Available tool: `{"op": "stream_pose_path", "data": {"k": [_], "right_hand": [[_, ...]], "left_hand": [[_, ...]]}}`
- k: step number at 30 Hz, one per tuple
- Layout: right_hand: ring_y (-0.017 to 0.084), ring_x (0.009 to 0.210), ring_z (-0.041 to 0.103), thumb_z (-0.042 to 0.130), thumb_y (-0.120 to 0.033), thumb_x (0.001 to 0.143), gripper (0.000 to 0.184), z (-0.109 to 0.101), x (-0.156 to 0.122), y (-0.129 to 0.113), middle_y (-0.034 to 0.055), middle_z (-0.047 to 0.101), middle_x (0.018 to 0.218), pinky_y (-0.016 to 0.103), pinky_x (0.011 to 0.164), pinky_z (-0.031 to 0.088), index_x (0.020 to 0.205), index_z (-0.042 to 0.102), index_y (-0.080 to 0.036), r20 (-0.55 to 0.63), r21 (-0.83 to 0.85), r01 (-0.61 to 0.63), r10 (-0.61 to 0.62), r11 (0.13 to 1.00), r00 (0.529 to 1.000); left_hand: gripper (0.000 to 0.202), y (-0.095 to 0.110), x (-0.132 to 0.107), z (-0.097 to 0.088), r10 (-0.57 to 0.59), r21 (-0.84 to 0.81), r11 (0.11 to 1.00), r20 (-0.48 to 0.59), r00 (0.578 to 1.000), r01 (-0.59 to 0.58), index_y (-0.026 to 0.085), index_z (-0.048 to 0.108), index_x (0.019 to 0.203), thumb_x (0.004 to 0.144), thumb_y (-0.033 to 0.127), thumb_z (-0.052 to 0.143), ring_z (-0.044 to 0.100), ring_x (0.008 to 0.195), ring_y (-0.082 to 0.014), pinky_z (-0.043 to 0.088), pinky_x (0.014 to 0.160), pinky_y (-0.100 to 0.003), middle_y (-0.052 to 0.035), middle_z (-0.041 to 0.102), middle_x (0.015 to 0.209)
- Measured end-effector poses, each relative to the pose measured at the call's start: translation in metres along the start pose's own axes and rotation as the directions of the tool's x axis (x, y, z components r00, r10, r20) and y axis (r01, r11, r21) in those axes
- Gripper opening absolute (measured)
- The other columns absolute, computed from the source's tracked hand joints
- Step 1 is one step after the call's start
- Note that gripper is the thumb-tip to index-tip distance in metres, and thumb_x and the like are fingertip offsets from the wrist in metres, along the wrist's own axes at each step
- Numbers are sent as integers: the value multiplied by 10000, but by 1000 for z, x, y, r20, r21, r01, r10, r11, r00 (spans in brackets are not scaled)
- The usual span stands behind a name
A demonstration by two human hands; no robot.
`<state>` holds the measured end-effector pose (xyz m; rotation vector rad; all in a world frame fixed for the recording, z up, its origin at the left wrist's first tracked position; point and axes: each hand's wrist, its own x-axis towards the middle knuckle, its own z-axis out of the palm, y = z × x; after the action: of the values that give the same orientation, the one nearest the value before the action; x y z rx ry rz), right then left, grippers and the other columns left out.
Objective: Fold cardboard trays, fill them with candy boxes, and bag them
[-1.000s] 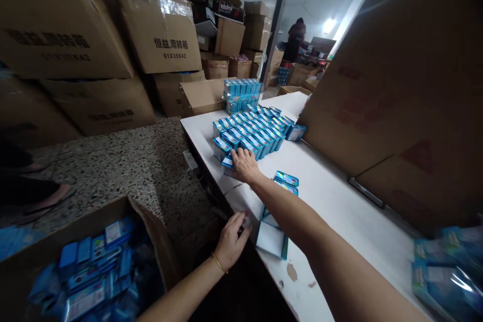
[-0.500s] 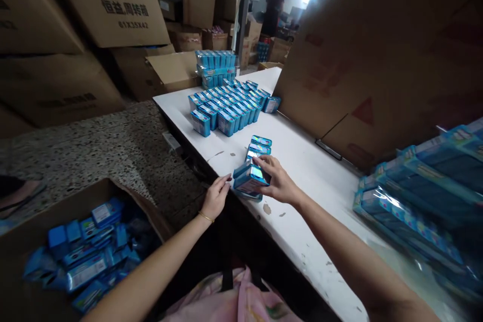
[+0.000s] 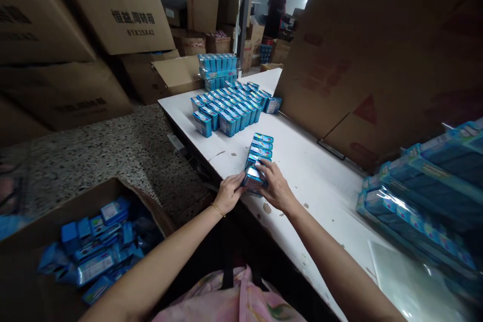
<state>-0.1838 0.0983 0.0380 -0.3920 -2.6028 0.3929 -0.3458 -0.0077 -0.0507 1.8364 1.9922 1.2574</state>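
Observation:
My left hand (image 3: pixel 229 192) and my right hand (image 3: pixel 276 187) meet on a small blue tin-like box (image 3: pixel 253 178), gripping it from both sides at the near end of a short row. That row of similar blue boxes (image 3: pixel 260 147) stands on edge on the white table (image 3: pixel 302 176), leaning against one another. Farther back, a large block of upright blue boxes (image 3: pixel 226 105) stands in tight rows. The underside of the held box is hidden by my fingers.
A shrink-wrapped stack of blue boxes (image 3: pixel 217 71) stands behind the block. An open carton of blue packs (image 3: pixel 75 206) sits low on the left, and wrapped blue packs (image 3: pixel 418 201) lie at the right. Cardboard cartons wall both sides. A person (image 3: pixel 274 12) stands far back.
My left hand has moved right from the table edge onto the box my right hand held. That box now sits against the near end of the row, which looks longer.

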Motion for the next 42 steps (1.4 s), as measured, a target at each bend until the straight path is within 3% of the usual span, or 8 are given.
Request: {"op": "stream_pose_path", "data": {"k": [7, 12, 15, 21, 27, 31, 33, 42], "right_hand": [[210, 1165, 399, 512, -209, 776, 466, 1, 6, -8, 105, 486, 1197, 409, 962, 350, 1217, 363, -184, -74, 98, -3, 10, 995, 997], [238, 1239, 310, 509, -247, 791, 429, 5, -5, -7, 122, 458, 1234, 496, 1001, 269, 1197, 386, -181, -142, 50, -24, 31, 998, 989], [235, 1247, 298, 464, -211, 809, 487, 7, -16, -3, 141, 348, 1332, 470, 966, 336, 1270, 313, -168, -174, 24, -88, 91, 996, 981], [245, 1190, 365, 434, -182, 834, 499, 16, -29, -10, 141, 415, 1281, 444, 930, 372, 1315, 306, -162, -108, -164, -98, 81, 982, 991], [223, 1170, 385, 460, -236, 827, 437, -9, -25, 18, 97, 408, 1276, 430, 941, 365, 1260, 407, -236, -168, -20, -216, 209, 976, 963], [177, 1021, 507, 472, -159, 783, 533, -20, -21, 55, 66, 477, 1188, 351, 829, 455, 1290, 359, -278, 92, 111, -177, 168, 978, 982], [162, 975, 526, 450, -119, 775, 552, -19, -19, 62, 55, 503, 1133, 321, 796, 464, 1293, 354, -282, 139, 121, -139, 122, 983, 983], [194, 883, 522, 385, -86, 788, 512, -31, 13, 39, 104, 519, 1052, 289, 714, 454, 1281, 387, -227, 301, -337, 4, 103, 941, 948]], "left_hand": [[485, -6, -4, 6, -63, -163, 985, -42, 997, 55, 195, 381, 1285, 817, 282, 474, 477, 1122, -203, 396, 950, -368, -84, 516, 1221], [616, -4, -4, 7, -121, -175, 978, -18, 992, 116, 184, 236, 1349, 801, 281, 501, 485, 1114, -194, 388, 950, -373, -96, 522, 1215], [616, 0, -1, 3, -91, -148, 985, -4, 996, 89, 206, 245, 1346, 793, 260, 512, 473, 1127, -190, 373, 963, -378, -84, 520, 1222], [574, 3, 1, -2, -49, -35, 998, 16, 999, 50, 235, 317, 1315, 782, 251, 530, 508, 1072, -195, 396, 920, -391, -63, 552, 1185], [442, 2, 1, -3, 15, 71, 997, 48, 999, -19, 258, 438, 1240, 803, 242, 503, 524, 1046, -186, 412, 882, -368, -45, 556, 1184], [414, 1, 2, -1, 4, 88, 996, 45, 999, -8, 232, 457, 1224, 812, 238, 493, 543, 1011, -188, 418, 864, -373, -57, 564, 1174], [413, 2, 2, 0, 1, 86, 996, 50, 999, -5, 231, 458, 1222, 810, 214, 487, 541, 1013, -192, 418, 863, -379, -63, 564, 1172], [402, 4, 1, -1, -2, 94, 996, 80, 997, -6, 203, 459, 1217, 815, 195, 458, 533, 1016, -201, 432, 872, -383, -88, 571, 1140]]}}
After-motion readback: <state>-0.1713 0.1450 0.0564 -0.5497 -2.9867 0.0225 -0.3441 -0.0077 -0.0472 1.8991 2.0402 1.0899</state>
